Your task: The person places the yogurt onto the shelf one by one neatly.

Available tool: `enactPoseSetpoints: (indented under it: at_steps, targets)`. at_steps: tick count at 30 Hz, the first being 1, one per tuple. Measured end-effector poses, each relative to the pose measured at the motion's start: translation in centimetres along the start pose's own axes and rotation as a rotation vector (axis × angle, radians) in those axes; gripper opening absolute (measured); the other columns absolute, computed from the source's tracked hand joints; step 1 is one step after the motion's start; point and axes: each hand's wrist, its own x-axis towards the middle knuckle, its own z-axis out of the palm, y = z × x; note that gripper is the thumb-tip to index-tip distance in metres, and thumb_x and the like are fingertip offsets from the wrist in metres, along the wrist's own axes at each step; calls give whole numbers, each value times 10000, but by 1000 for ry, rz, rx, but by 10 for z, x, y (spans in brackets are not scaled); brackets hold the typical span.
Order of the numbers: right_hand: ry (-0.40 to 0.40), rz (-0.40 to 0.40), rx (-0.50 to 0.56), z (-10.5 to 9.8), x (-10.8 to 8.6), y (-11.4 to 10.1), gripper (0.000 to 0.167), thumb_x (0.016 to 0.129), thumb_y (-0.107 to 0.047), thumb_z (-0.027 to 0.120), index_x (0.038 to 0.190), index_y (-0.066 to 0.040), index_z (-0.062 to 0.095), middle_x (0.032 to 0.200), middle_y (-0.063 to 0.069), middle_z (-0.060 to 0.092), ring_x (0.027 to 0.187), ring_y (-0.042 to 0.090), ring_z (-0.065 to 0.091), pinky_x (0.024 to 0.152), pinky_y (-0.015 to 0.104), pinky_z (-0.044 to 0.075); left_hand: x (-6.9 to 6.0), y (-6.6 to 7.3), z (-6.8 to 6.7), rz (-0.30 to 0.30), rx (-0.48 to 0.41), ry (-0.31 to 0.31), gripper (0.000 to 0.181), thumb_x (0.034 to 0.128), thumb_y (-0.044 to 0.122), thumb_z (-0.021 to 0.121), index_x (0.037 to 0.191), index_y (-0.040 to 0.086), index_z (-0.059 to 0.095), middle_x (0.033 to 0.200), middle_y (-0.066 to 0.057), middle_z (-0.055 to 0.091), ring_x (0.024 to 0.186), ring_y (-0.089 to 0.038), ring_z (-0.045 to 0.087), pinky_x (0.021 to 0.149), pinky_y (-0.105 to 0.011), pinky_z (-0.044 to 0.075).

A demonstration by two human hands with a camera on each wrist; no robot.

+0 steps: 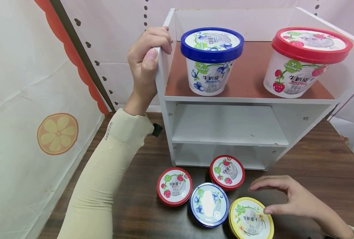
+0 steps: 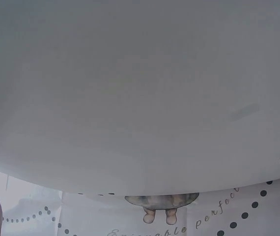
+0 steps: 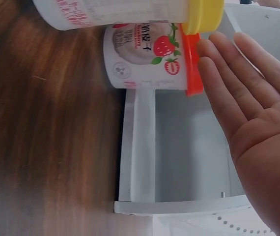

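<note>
My left hand [image 1: 148, 58] grips the upper left side panel of a small white shelf [image 1: 221, 124], fingers curled over its edge. The panel [image 2: 140, 98] fills most of the left wrist view. My right hand [image 1: 293, 199], fingers extended, is beside a yellow-lidded tub [image 1: 251, 219]. Its thumb overlaps the lid's edge; I cannot tell whether they touch. In the right wrist view the palm [image 3: 272, 142] faces the yellow lid [image 3: 205, 14] and a red-lidded strawberry tub [image 3: 150, 54]. On the table, a blue-lidded tub [image 1: 209, 204] stands between the yellow tub and another red-lidded tub [image 1: 175, 186].
A blue-lidded blueberry tub [image 1: 211, 76] and a red-lidded strawberry tub [image 1: 295, 78] stand on the shelf's brown top. Below them are two white levels. The shelf stands on a dark wooden table [image 1: 317, 156], with a patterned curtain [image 1: 117, 39] behind.
</note>
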Motion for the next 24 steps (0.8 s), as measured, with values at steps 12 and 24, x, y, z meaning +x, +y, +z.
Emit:
enactPoseSetpoints:
  at_steps: [12,24]
  targets:
    - [-114,174,109,5,-11,3,651,854,-410,727,1362,-41,554,1280,115,617,1167,235,581,888,339,494,0,0,0,1,1,2,341,788,218,368,739,-97,487,756,-155,533,852,-207,515,961,-448,409]
    - [-207,191,167,15,-23,7,909,839,-638,611,1490,-48,379,1427,148,481,1301,245,454,961,331,433,2,4,2,-1,-13,13,316,768,183,356,724,-105,477,744,-133,529,820,-196,504,944,-438,412]
